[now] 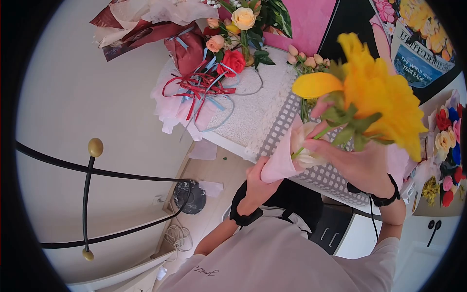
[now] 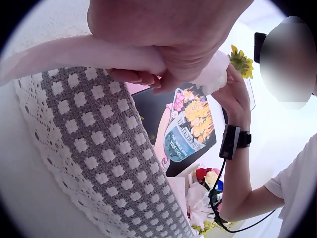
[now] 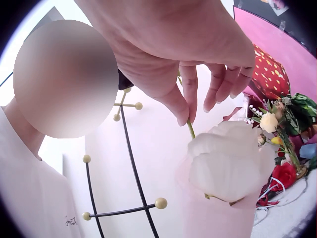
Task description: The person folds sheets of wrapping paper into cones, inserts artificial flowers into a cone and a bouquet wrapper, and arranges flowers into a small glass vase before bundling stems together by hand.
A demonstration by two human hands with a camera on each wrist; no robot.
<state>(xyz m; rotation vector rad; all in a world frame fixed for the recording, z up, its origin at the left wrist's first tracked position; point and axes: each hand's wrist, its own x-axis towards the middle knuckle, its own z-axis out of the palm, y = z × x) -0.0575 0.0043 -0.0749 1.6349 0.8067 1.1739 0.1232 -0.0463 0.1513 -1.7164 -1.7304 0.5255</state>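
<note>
My left hand [image 1: 259, 184] grips a cone of pale pink wrapping paper [image 1: 281, 158] around its lower part. A white rose [image 3: 225, 161] sits at the cone's open mouth. Between thumb and forefinger, my right hand [image 1: 360, 164] pinches the green stem [image 3: 191, 130] of a large yellow flower, probably a sunflower [image 1: 384, 107]. That stem slants down to the side of the rose at the paper's mouth; its lower end is hidden. The yellow head, blurred in the head view, is above the right hand, tilted to the right.
Under the hands runs a grey-and-white checked cloth [image 2: 99, 134] with a lace edge. Red and blue ribbons [image 1: 199, 92] lie near a red rose [image 1: 232, 63] and other flowers at the back. A wrapped bouquet [image 1: 445, 141] stands at right. Black curved rods [image 1: 87, 190] rise at left.
</note>
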